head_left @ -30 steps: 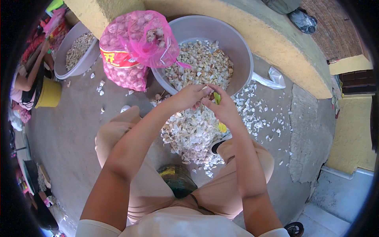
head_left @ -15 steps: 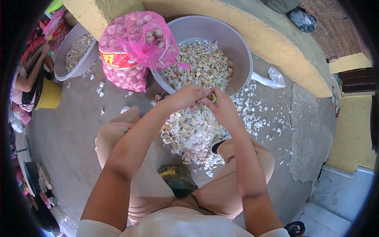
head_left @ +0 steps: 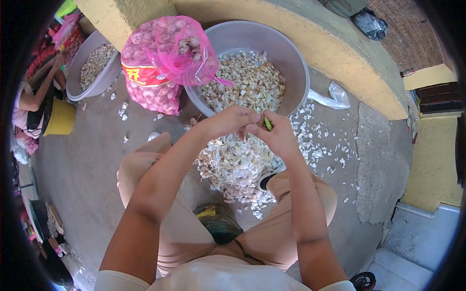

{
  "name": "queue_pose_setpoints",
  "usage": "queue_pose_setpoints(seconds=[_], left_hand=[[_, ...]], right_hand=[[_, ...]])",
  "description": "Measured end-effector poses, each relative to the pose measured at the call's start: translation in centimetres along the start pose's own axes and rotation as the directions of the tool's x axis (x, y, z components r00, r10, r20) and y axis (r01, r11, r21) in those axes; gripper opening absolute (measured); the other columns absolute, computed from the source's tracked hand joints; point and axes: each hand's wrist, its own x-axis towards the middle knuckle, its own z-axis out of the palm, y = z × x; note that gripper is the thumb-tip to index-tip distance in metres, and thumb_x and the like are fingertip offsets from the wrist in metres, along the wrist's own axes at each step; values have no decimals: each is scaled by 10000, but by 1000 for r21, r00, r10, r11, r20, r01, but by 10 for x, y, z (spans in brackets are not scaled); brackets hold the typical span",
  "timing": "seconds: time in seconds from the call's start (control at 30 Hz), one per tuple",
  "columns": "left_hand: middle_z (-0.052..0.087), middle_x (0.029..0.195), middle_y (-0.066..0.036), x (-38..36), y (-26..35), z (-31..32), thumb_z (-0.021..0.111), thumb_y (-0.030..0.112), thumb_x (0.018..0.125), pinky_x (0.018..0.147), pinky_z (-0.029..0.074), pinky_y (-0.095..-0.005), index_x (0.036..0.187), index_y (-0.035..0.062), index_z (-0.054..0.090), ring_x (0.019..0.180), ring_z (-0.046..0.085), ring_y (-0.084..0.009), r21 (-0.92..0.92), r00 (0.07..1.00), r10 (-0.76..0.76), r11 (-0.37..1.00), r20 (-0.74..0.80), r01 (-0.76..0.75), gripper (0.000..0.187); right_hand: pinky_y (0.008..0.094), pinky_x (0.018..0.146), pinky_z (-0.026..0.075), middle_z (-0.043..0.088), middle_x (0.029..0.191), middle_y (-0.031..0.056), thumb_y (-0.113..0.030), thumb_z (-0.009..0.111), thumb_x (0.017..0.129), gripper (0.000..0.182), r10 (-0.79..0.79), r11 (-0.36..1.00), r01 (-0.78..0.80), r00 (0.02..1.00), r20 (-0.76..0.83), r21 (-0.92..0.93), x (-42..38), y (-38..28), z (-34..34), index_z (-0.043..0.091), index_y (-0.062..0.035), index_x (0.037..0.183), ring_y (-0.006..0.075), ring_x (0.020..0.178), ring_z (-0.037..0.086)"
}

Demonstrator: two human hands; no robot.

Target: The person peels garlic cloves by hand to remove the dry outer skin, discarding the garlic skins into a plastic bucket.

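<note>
My left hand (head_left: pixel 232 121) is closed in a pinch, its fingertips meeting those of my right hand; whatever lies between them is hidden. In my right hand (head_left: pixel 278 137) is a small green-handled tool (head_left: pixel 268 124), its working end out of sight. Both hands hover over a heap of papery garlic skins (head_left: pixel 238 169) on the floor between my legs. Just beyond them stands a wide grey basin (head_left: pixel 298 72) with many garlic cloves (head_left: pixel 250 80) in it. Left of the basin, a pink mesh bag (head_left: pixel 145 51) full of garlic bulbs leans against its rim.
Loose skins (head_left: pixel 310 140) litter the concrete at right, near a clear plastic bag (head_left: pixel 335 97). A low yellow wall (head_left: pixel 359 80) curves behind the basin. At far left, another person's arm (head_left: pixel 41 89) is near a second basin (head_left: pixel 109 72) of cloves and a yellow bucket (head_left: pixel 62 116).
My right hand has turned slightly, and more of the green handle shows. Both hands stay close together over the heap of skins.
</note>
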Motion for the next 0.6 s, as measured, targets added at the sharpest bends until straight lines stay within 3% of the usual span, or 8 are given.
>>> queue_pose_setpoints(seconds=[0.07, 0.17, 0.27, 0.37, 0.47, 0.5, 0.6], left_hand=[[547, 749, 7, 0, 0, -4, 477, 365, 857, 530, 457, -244, 890, 54, 567, 660, 518, -80, -3, 998, 3, 1000, 58, -2, 325], [486, 635, 8, -2, 4, 3, 477, 331, 865, 496, 433, -240, 848, 37, 571, 554, 459, -84, -36, 999, 35, 999, 14, -34, 309], [474, 634, 2, 0, 3, -1, 475, 340, 864, 498, 459, -251, 848, 35, 552, 551, 463, -86, 2, 998, 67, 998, -7, -67, 315], [458, 639, -1, -5, 3, 9, 465, 339, 868, 516, 488, -278, 840, 32, 529, 551, 469, -90, -294, 1000, 6, 956, 16, -1, 315], [494, 713, -18, 0, 0, 1, 422, 299, 887, 507, 490, -268, 896, 34, 506, 591, 503, -97, -211, 998, 57, 976, 13, -53, 278], [489, 711, -18, 1, 0, -1, 426, 288, 884, 517, 491, -273, 897, 33, 505, 587, 500, -101, -202, 997, 40, 978, -68, -53, 267], [483, 718, -22, 3, 2, -12, 437, 259, 876, 549, 496, -286, 907, 31, 502, 595, 507, -116, -200, 959, 9, 977, -283, -68, 238]], right_hand=[[326, 512, 375, 478, 558, 105, -309, 692, 659, 351, -10, 1000, 10, 1000, -6, 29, 0, 2, 0, 523, -12, 738, 218, 514, 451], [314, 507, 382, 500, 561, 101, -296, 687, 670, 328, -28, 994, 32, 999, -32, 101, -1, 5, 3, 540, -11, 740, 193, 508, 460], [300, 500, 386, 512, 552, 91, -281, 669, 697, 294, -35, 989, 42, 998, -54, 139, -1, 4, 10, 556, -13, 743, 161, 496, 462], [291, 491, 386, 509, 537, 77, -273, 637, 735, 266, -66, 986, 69, 997, -30, 153, 0, 4, 6, 567, -17, 762, 137, 486, 461], [288, 482, 383, 504, 527, 65, -284, 604, 765, 277, -25, 975, 29, 999, -24, 222, 0, 5, 4, 570, -9, 778, 124, 481, 461], [288, 479, 382, 502, 524, 62, -291, 593, 773, 287, 1, 968, 4, 1000, -19, 253, 0, 5, 5, 570, -5, 781, 121, 480, 461], [290, 497, 396, 518, 538, 64, -330, 576, 772, 342, 99, 987, -112, 988, 115, 112, 2, 13, -1, 573, 11, 798, 131, 494, 490]])
